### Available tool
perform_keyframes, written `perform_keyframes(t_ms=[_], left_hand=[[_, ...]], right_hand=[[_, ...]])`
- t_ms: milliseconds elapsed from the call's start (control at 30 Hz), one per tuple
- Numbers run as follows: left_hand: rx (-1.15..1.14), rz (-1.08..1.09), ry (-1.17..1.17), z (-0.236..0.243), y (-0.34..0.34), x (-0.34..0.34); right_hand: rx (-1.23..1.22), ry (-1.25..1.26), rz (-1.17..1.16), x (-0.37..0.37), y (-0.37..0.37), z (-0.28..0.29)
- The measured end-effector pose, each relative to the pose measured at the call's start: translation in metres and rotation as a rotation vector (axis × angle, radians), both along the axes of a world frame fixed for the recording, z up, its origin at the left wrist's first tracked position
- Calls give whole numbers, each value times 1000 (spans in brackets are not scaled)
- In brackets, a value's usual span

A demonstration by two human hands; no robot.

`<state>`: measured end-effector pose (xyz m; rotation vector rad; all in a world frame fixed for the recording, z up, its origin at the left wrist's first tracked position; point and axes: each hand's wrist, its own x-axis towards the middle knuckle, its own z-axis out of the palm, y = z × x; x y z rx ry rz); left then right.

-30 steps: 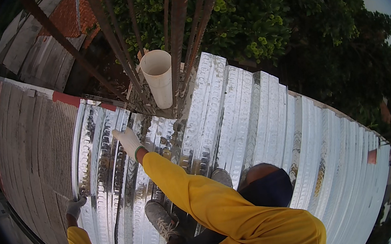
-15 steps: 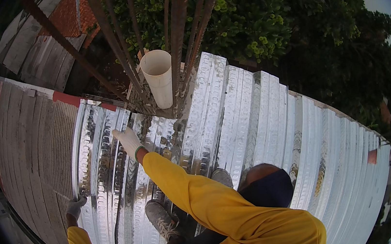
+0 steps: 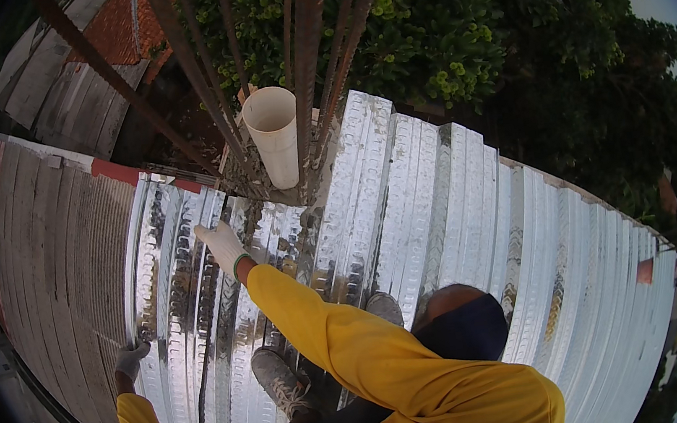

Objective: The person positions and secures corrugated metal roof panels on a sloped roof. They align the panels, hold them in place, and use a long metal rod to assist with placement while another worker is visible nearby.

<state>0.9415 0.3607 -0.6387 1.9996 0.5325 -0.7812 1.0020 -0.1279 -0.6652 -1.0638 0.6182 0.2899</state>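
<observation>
Currently, the metal sheet (image 3: 170, 317) is running lengthwise from near to far, lying just right of the left hand (image 3: 130, 359), which is touching its edge, grip unclear, and under the right hand (image 3: 222, 244), resting farther out, fingers outstretched.

The ribbed metal panel (image 3: 166, 309) in front of you is long and narrow, silver and glossy, with raised ribs running lengthwise, rows of small embossed marks along them, and dark, mirror-like patches streaking its shine. It lies at the left end of the neighbouring silver panels (image 3: 422, 201), its far end toward the top of your view and its sides bowed by the wide lens. Your left hand (image 3: 131, 360) is at its long left edge, while your right hand (image 3: 223, 246) reaches over its ribs near the far end.
</observation>
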Motion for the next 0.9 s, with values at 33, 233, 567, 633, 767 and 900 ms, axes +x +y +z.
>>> perform_keyframes(t_ms=[33,233,567,633,767,900], left_hand=[[1,-5,0,0,-2,2],[15,-11,-11,-1,0,2],[2,-19,3,3,-6,1],[5,-21,8,4,-7,1],[12,-35,14,3,-4,3],[-4,-36,7,1,7,1]], right_hand=[[6,-17,26,1,-4,-3],[11,-15,27,0,-4,-3],[1,-41,18,4,1,-19],[-8,-37,22,4,2,-22],[-55,-26,-14,6,6,-26],[-25,-46,16,5,7,-22]])
